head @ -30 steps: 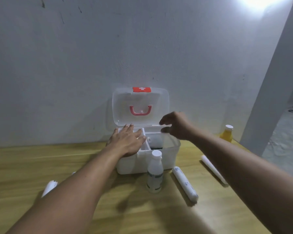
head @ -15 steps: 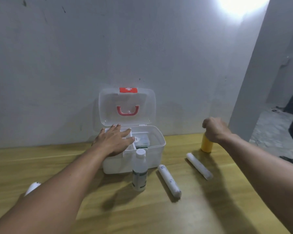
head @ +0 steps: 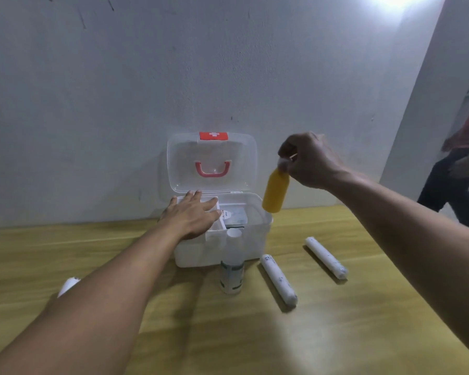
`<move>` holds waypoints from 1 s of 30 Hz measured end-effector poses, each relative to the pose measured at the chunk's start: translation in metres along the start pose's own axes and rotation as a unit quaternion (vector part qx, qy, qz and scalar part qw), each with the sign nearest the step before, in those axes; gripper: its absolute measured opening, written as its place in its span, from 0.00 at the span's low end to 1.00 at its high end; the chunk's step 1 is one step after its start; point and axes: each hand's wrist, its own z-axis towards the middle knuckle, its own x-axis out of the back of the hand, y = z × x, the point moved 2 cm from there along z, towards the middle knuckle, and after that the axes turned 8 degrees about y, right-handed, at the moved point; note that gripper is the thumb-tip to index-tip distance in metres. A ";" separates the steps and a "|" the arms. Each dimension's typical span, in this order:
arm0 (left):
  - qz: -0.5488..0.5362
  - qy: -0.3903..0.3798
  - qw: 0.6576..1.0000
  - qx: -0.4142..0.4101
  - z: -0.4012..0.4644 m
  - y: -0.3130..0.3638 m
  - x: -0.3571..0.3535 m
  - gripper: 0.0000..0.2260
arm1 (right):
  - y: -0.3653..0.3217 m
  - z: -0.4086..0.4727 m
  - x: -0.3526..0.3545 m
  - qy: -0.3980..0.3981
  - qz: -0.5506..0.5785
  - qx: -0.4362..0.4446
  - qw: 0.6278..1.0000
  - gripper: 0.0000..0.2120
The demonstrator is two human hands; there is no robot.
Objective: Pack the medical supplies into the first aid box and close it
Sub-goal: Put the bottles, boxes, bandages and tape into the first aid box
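Note:
The white first aid box [head: 255, 239] stands open on the wooden table, its clear lid [head: 211, 162] with a red handle upright against the wall. My left hand [head: 191, 216] lies flat on the inner tray at the box's left side. My right hand [head: 307, 161] grips the cap of an orange bottle [head: 275, 192], which hangs in the air just above the box's right rim. A clear bottle with a white cap [head: 231, 262] stands in front of the box. Two white bandage rolls [head: 278, 278] [head: 326, 257] lie to its right. A small clear case [head: 234, 216] sits inside the box.
Another white roll [head: 68, 286] peeks out beside my left forearm. A grey wall rises right behind the box. At the far right, past the wall's corner, a person in dark trousers [head: 455, 185] stands on the floor.
My right hand has lifted the orange bottle off the table at the right and carried it left, up over the box's right rim. My left hand has stayed on the tray.

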 end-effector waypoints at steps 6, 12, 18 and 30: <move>-0.002 0.010 1.000 0.000 0.001 -0.001 -0.001 0.24 | -0.035 -0.004 -0.024 0.000 0.059 0.023 0.998 0.08; 0.010 0.027 1.000 -0.004 0.003 -0.002 -0.004 0.23 | -0.047 -0.023 -0.066 -0.077 0.075 0.026 0.994 0.06; 0.003 0.021 1.000 -0.003 0.005 -0.004 -0.005 0.24 | -0.047 -0.037 -0.089 -0.135 0.100 -0.007 0.986 0.10; 0.012 0.012 1.000 -0.002 0.006 -0.003 -0.004 0.24 | -0.054 -0.048 -0.044 -0.224 0.173 -0.006 0.959 0.13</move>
